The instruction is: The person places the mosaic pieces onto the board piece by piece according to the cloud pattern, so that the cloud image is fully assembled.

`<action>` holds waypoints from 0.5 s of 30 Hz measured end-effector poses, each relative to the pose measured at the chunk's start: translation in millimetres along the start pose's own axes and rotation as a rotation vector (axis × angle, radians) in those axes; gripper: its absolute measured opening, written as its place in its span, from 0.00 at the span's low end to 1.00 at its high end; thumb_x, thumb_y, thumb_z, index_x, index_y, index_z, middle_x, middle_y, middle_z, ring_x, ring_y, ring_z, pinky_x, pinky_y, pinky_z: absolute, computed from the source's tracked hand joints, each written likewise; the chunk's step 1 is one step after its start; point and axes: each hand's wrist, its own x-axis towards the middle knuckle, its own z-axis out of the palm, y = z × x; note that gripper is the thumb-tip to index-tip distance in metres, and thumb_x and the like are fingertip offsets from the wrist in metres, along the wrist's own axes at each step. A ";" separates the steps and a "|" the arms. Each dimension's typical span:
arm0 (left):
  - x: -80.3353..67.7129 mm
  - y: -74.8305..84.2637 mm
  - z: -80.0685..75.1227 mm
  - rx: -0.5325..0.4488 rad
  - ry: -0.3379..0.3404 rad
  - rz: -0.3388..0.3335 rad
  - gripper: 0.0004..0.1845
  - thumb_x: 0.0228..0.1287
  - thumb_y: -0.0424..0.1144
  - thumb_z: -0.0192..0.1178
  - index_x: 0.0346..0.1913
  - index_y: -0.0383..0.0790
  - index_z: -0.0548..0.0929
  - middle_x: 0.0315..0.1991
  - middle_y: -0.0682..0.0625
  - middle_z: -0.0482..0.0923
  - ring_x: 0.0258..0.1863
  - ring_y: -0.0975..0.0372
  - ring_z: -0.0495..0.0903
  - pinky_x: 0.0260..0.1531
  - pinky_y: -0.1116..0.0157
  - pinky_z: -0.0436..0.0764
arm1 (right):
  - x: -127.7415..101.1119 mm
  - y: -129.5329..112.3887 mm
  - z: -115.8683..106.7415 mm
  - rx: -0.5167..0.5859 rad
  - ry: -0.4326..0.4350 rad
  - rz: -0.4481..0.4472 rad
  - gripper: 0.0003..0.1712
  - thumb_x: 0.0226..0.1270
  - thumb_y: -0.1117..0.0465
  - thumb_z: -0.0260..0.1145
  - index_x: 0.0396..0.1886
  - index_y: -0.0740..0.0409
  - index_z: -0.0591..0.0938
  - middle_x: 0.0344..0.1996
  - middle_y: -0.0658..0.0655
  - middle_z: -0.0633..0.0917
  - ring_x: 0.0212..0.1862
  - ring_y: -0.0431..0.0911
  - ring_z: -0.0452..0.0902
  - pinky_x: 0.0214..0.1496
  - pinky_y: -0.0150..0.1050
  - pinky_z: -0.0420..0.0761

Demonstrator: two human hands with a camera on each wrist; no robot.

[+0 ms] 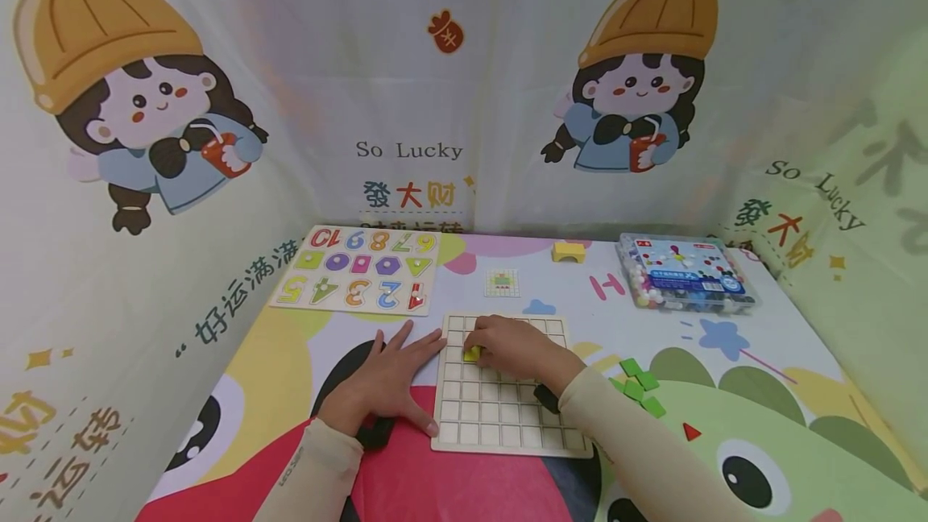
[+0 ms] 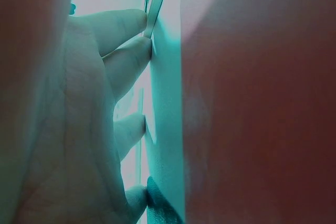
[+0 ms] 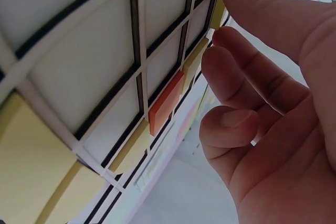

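Observation:
A pale square grid board [image 1: 500,413] lies on the table's middle. My left hand [image 1: 387,381] rests flat beside its left edge, fingers spread and thumb at the lower left corner; the left wrist view shows those fingertips [image 2: 139,51] from the side. Over the board's upper part, my right hand [image 1: 511,345] bends its fingers down and pinches a yellow tile [image 1: 471,354]. In the right wrist view the thumb [image 3: 262,11] is at the board and the other fingertips curl near its edge. Yellow tiles [image 3: 131,148] and an orange tile [image 3: 165,103] sit in the cells there.
Loose green tiles [image 1: 632,387] and a red triangle [image 1: 692,432] lie right of the board. Behind it are a small pattern card [image 1: 502,283], a yellow arch block [image 1: 569,252], a number puzzle board [image 1: 337,268] and a clear bead box [image 1: 685,272].

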 end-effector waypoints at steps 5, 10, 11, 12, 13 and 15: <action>-0.8 0.3 -0.6 -0.016 -0.001 0.008 0.68 0.32 0.70 0.83 0.83 0.60 0.64 0.85 0.59 0.57 0.87 0.43 0.41 0.79 0.28 0.38 | -0.7 0.4 1.4 0.009 -0.003 0.005 0.15 0.71 0.56 0.75 0.56 0.44 0.90 0.52 0.47 0.87 0.56 0.43 0.82 0.65 0.44 0.85; -0.6 -1.3 0.4 -0.007 -0.003 0.016 0.70 0.32 0.72 0.82 0.83 0.60 0.62 0.86 0.60 0.56 0.87 0.44 0.41 0.79 0.28 0.38 | -4.8 1.5 -2.1 0.026 0.007 0.004 0.16 0.71 0.56 0.75 0.57 0.45 0.90 0.52 0.47 0.87 0.56 0.43 0.82 0.64 0.44 0.85; -0.5 -1.5 0.5 -0.005 -0.002 0.016 0.70 0.31 0.72 0.82 0.84 0.60 0.62 0.86 0.60 0.56 0.88 0.44 0.41 0.80 0.28 0.38 | -6.6 2.7 -4.3 0.043 0.013 0.003 0.16 0.71 0.57 0.75 0.57 0.46 0.90 0.52 0.48 0.88 0.56 0.43 0.82 0.63 0.45 0.85; -0.3 -1.4 0.1 -0.002 -0.005 0.014 0.70 0.31 0.73 0.82 0.84 0.61 0.61 0.86 0.60 0.55 0.88 0.44 0.40 0.80 0.28 0.38 | -9.0 4.9 -5.9 0.049 0.022 0.001 0.16 0.71 0.57 0.75 0.57 0.46 0.90 0.52 0.48 0.88 0.55 0.43 0.82 0.63 0.44 0.86; -0.3 -1.5 -0.1 -0.003 -0.003 0.015 0.70 0.31 0.73 0.82 0.84 0.61 0.62 0.86 0.60 0.55 0.88 0.44 0.40 0.80 0.28 0.38 | -11.9 8.0 -7.8 0.056 0.033 -0.001 0.16 0.71 0.56 0.75 0.57 0.47 0.90 0.51 0.48 0.87 0.55 0.43 0.82 0.62 0.44 0.86; -0.5 -0.9 -1.2 -0.008 -0.002 0.017 0.70 0.31 0.72 0.82 0.84 0.60 0.62 0.86 0.60 0.55 0.88 0.44 0.40 0.80 0.28 0.37 | -20.0 16.0 -12.1 0.076 0.057 0.005 0.17 0.70 0.56 0.76 0.57 0.48 0.90 0.51 0.48 0.87 0.53 0.43 0.82 0.60 0.44 0.86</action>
